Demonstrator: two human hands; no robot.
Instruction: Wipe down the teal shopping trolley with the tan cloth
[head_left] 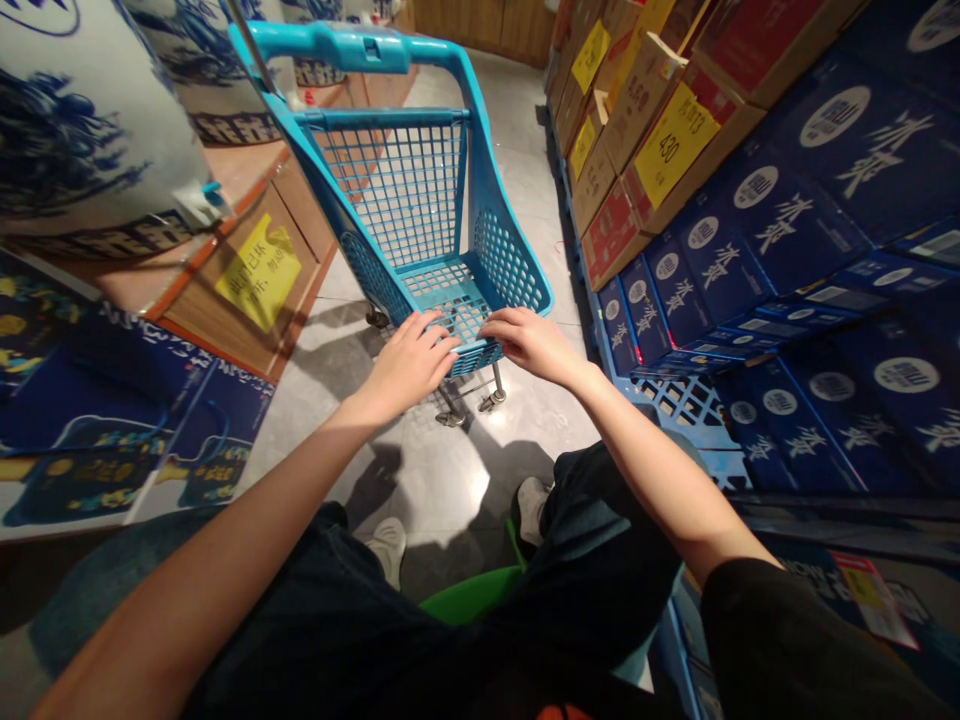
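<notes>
A blue plastic shopping cart (442,285) stands in front of me, its basket bare inside. At the left part of the near basket rim is my left hand (416,362), palm down, with fingers bent over the edge. My right hand (525,342) holds the same rim a little to the right, its fingers curled over toward the inside. A short gap with bare rim separates the two hands. Both thumbs are mostly hidden. The cart's handle (360,48) is at the far end, touched by neither hand.
Stacked blue boxes (705,270) and cartons with yellow price signs (671,145) line the right side on blue pallets. Large blue-and-white jars (90,120) stand on a wooden platform (292,220) at left. Below me are my legs, shoes and something green (472,597).
</notes>
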